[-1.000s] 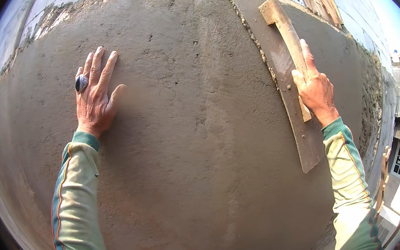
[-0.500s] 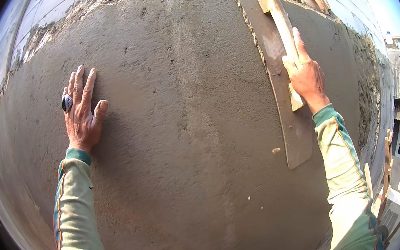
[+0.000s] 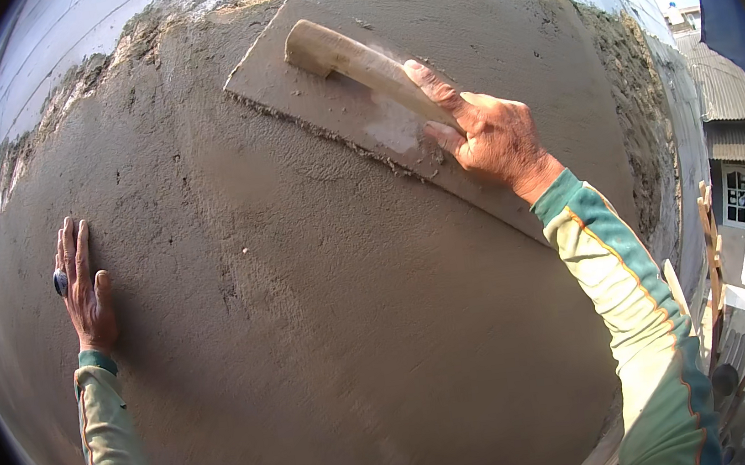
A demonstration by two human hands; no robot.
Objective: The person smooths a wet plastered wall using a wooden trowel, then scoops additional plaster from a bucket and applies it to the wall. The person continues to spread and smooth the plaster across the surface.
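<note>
From the head view, I see the right hand point(image 3: 495, 140) wrapped around the pale wooden handle point(image 3: 363, 66) of a long, flat, grey-brown float point(image 3: 379, 126), slanting high across a rough grey plastered wall point(image 3: 359, 353). The left hand point(image 3: 88, 302) rests against the wall, fingers outstretched, thumb apart.

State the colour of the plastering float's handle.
The handle is light tan, best seen in the head view.
</note>
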